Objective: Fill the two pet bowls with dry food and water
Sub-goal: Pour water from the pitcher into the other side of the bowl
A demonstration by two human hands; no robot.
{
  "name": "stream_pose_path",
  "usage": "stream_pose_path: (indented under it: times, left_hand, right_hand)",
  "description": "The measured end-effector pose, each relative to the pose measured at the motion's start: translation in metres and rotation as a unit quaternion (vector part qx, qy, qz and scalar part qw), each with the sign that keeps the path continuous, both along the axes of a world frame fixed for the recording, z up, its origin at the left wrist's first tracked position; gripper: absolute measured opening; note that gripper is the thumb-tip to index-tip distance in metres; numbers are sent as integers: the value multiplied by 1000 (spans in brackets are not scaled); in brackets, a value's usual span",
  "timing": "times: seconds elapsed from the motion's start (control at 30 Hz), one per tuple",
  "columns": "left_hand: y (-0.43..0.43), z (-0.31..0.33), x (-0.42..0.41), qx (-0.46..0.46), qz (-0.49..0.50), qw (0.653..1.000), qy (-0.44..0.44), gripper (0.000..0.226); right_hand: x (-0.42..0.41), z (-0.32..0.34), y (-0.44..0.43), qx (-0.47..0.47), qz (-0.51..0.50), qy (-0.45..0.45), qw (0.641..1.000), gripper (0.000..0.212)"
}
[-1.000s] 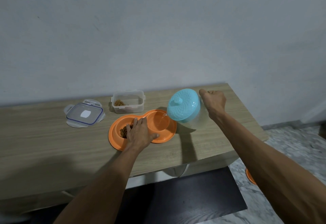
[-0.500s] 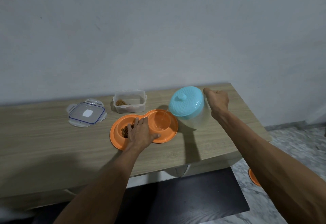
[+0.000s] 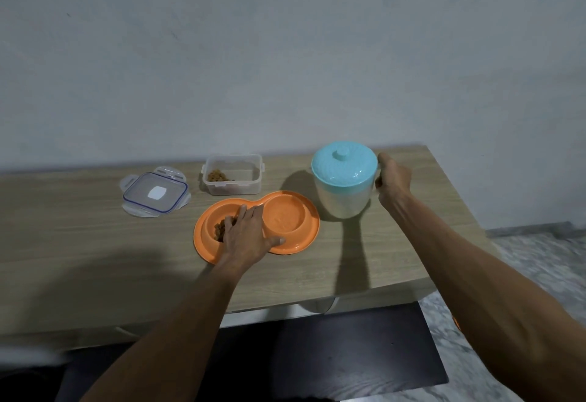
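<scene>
An orange double pet bowl [image 3: 304, 237] lies on the wooden table [image 3: 79, 243]. Its left bowl holds brown dry food [image 3: 219, 230]; its right bowl [image 3: 285, 219] holds clear water. My left hand [image 3: 245, 237] rests flat on the dish between the two bowls, fingers spread. To the right stands an upright white jug with a light blue lid [image 3: 344, 173]. My right hand [image 3: 391, 179] is closed around the jug's handle on its right side.
A clear food container [image 3: 233, 179] with a little dry food stands behind the dish. Its clear lid with a blue seal [image 3: 155, 192] lies to the left. The wall is close behind. A dark surface [image 3: 348, 354] sits below the table's front edge.
The jug was tilted over the right bowl, pouring water. My right hand has swung it back upright to the right of the dish. My left hand stayed on the dish.
</scene>
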State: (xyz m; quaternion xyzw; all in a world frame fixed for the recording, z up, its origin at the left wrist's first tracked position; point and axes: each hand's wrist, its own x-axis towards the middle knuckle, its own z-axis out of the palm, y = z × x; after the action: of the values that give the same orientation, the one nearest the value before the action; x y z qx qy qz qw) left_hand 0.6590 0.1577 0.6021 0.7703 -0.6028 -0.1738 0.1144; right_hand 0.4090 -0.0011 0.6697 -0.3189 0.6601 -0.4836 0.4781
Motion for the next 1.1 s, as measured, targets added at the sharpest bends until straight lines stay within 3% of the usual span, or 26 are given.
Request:
stream_pose_path:
  times: [0.43,0.67,0.87,0.97,1.1]
  left_hand:
    - [0,-3,0,12,17,1000,16,92]
    - [9,6,0,6,11,1000,-22,94]
    - [26,6,40,-73,159,985,-8,81]
    - [32,3,66,-15,238,970,38,84]
    - [37,-6,85,46,292,950,105,81]
  right_hand:
    - [2,-35,-24,14,-22,-73,997,19]
    - [1,-47,-6,18,-78,-148,986,31]
    - [9,-89,51,127,-97,45,986,58]
    - [41,-91,86,119,-28,117,986,61]
    - [76,-105,96,158,58,177,970,85]
